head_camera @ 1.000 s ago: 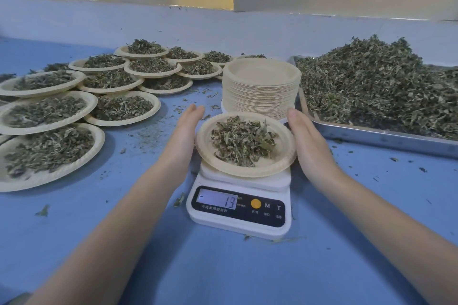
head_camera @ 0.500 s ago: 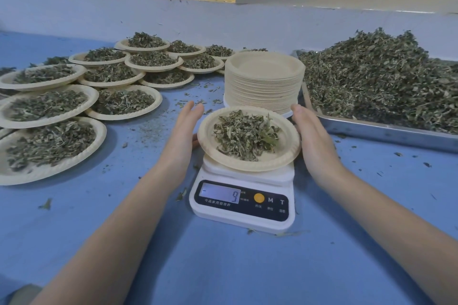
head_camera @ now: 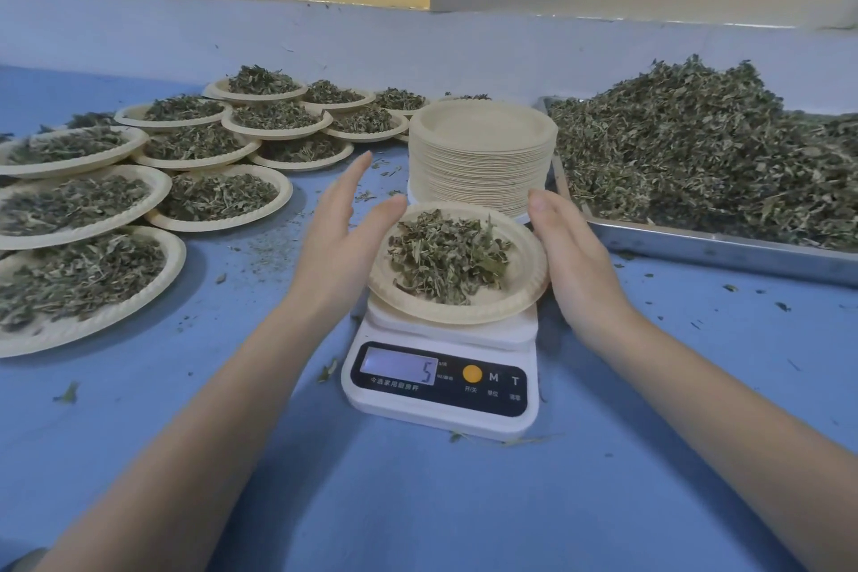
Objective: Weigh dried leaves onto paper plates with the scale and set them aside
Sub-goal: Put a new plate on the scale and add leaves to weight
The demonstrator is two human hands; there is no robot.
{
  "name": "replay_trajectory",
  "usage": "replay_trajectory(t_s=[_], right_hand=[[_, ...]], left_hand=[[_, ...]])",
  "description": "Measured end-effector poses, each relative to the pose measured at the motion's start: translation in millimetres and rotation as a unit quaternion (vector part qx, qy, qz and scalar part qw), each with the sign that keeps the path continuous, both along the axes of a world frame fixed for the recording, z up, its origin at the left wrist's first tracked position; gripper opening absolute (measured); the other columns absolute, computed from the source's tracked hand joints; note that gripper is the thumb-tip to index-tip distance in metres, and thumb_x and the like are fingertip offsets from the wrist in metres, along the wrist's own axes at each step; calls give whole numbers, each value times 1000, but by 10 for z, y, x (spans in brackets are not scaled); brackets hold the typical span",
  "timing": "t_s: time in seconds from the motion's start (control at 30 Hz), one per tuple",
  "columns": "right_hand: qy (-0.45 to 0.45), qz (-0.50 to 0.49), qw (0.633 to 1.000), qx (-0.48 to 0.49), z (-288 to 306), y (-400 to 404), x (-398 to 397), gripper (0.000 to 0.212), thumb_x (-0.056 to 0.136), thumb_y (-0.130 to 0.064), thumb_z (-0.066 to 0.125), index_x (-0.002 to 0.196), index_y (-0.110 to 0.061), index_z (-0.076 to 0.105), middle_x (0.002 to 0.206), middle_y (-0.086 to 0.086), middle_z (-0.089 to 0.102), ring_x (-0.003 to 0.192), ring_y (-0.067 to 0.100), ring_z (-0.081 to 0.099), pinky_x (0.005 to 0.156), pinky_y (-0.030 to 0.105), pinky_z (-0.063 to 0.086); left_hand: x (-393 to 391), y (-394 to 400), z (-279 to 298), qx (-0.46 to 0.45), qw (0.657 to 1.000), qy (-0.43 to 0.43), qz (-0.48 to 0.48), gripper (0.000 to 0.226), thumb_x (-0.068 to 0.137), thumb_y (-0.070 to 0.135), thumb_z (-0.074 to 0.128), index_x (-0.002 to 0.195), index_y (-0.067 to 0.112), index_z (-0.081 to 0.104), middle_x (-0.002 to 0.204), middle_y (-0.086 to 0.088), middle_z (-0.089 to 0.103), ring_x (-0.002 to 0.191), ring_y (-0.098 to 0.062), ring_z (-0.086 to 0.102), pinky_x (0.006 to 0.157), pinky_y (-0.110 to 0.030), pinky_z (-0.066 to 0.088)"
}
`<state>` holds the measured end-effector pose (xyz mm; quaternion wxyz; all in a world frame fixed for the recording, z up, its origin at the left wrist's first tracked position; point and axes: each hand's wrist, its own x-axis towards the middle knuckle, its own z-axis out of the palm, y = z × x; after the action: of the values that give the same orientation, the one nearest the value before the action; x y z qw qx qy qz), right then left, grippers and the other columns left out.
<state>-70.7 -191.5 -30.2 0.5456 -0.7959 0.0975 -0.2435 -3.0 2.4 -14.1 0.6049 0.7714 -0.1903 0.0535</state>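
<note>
Far left of the scale (head_camera: pixel 441 379), filled paper plates (head_camera: pixel 79 209) of dried leaves lie overlapping on the blue bench (head_camera: pixel 418 502), running back toward the wall. Nearer the scale, your left hand (head_camera: pixel 341 242) stands edge-up with its fingers (head_camera: pixel 357 172) straight and together; the thumb touches the left rim of the paper plate (head_camera: pixel 524 288) you are handling, and nothing is curled round it. That plate carries a small heap of dried leaves (head_camera: pixel 445 258) and sits over the scale's platform, tilted; the display reads 5. Directly behind the scale rises a stack of empty plates (head_camera: pixel 483 153). Your right hand (head_camera: pixel 573 260) presses the plate's right rim, fingers loosely bent, thumb on the edge. Right of the scale, a metal tray (head_camera: pixel 724 246) holds a large mound of loose leaves (head_camera: pixel 696 153).
</note>
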Motion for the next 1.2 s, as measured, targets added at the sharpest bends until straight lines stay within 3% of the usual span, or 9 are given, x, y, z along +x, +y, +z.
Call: replay_trajectory(t_s=[0.1, 0.27, 0.43, 0.63, 0.73, 0.83, 0.93, 1.07, 1.2], right_hand=[[-8, 15, 999, -28, 99, -28, 3, 43, 92, -57, 41, 131, -40, 47, 110, -37, 48, 97, -27, 42, 79, 9, 29], [-6, 23, 998, -66, 351, -262, 56, 45, 91, -45, 54, 133, -33, 46, 132, -8, 52, 119, 7, 49, 100, 28, 39], [63, -13, 982, -177, 583, -859, 132, 41, 87, -24, 63, 127, -25, 55, 100, -13, 62, 94, 5, 60, 80, 13, 42], [262, -61, 884, -383, 623, -1731, 354, 48, 86, -27, 65, 131, -15, 54, 119, 8, 64, 103, 24, 59, 75, 24, 37], [355, -8, 858, -370, 558, -1975, 516, 64, 86, -25, 66, 143, -16, 39, 128, 11, 58, 100, 26, 61, 71, 23, 42], [386, 5, 833, -396, 436, -2221, 765, 59, 86, -19, 62, 140, -12, 41, 126, 17, 57, 110, 30, 57, 82, 28, 49], [381, -10, 830, -407, 376, -2373, 967, 49, 88, -12, 49, 136, -10, 43, 128, 23, 48, 118, 35, 48, 96, 34, 45], [351, 17, 843, -406, 317, -2386, 1103, 41, 87, -8, 43, 126, -8, 53, 123, 19, 51, 111, 34, 53, 89, 29, 45], [356, 93, 889, -273, 413, -2453, 977, 43, 85, -9, 51, 128, -10, 49, 95, 10, 62, 80, 25, 65, 60, 26, 54]], left_hand=[[-15, -76, 175, 79, 993, -89, 2, 54, 90, 45, 52, 141, 39, 35, 148, 18, 32, 136, -7, 27, 113, -39, 24], [2, -672, 576, 207, 954, -206, -69, 53, 86, 33, 59, 137, 29, 45, 143, 9, 43, 133, -11, 35, 97, -18, 21], [17, -1612, 811, 348, 905, -192, -150, 41, 89, 11, 49, 130, 13, 49, 127, -9, 56, 112, -23, 51, 81, -23, 36], [107, -2466, 841, 531, 812, -140, -196, 30, 92, 3, 41, 120, -1, 51, 103, -12, 54, 95, -24, 54, 67, -25, 39], [308, -2695, 764, 587, 771, -136, -206, 27, 91, -2, 43, 116, -4, 52, 89, -9, 48, 87, -24, 58, 60, -23, 39], [532, -2910, 673, 637, 729, -143, -204, 36, 89, -2, 49, 126, -5, 47, 113, -14, 55, 94, -26, 59, 57, -20, 44], [694, -3084, 536, 641, 733, -118, -195, 44, 91, -1, 45, 134, -6, 36, 132, -19, 46, 120, -32, 48, 87, -30, 43], [816, -3187, 395, 598, 777, -64, -186, 46, 92, 5, 39, 137, 1, 33, 135, -23, 36, 123, -38, 41, 101, -37, 39], [890, -3164, 465, 521, 826, 20, -215, 47, 88, -3, 42, 135, 2, 41, 122, -21, 54, 91, -28, 61, 75, -34, 53]])
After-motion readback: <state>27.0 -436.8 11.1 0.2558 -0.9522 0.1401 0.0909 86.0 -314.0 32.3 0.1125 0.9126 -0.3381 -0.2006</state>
